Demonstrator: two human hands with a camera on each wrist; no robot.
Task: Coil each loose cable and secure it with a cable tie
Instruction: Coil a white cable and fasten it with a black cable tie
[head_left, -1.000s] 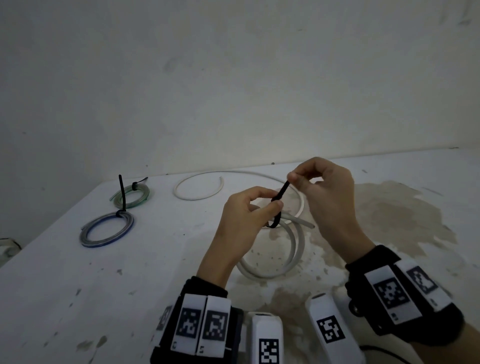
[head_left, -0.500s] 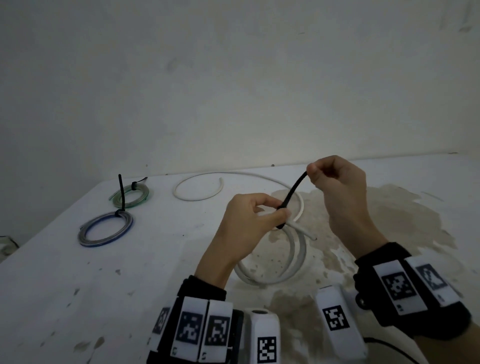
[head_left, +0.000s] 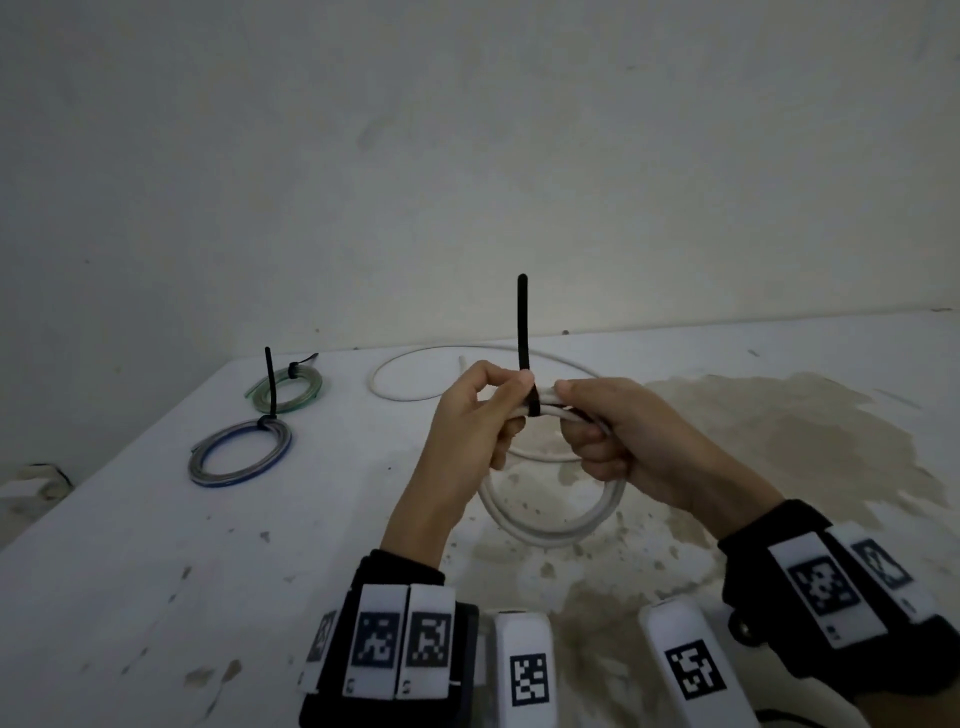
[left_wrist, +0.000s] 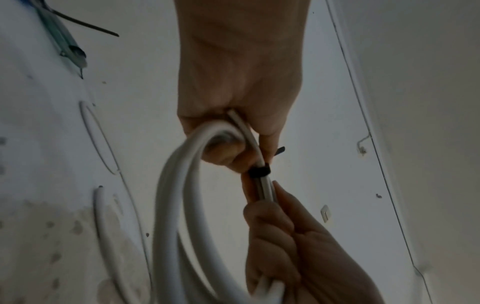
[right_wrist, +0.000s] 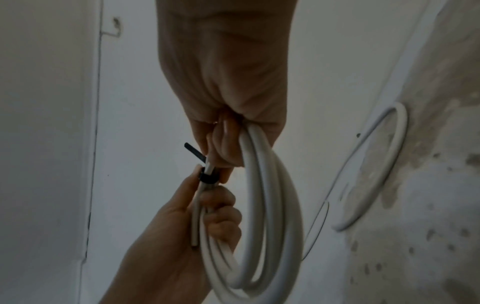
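A white cable is wound into a coil and held just above the table. A black cable tie is cinched round its top strands, with the tail standing straight up. My left hand pinches the strands just left of the tie. My right hand grips them just right of it. In the left wrist view the tie's band wraps the cable between both hands. In the right wrist view the coil hangs from my right hand, and the tie sits above my left hand's fingers.
A loose white cable curves on the white table behind my hands. At the far left lie a blue-grey coil and a green coil, each with a black tie. A brown stain spreads at the right. A wall stands close behind.
My right hand pulled the tie's tail up and right, then let it go and took hold of the coil. The tie's loop has closed tight and its tail now stands upright.
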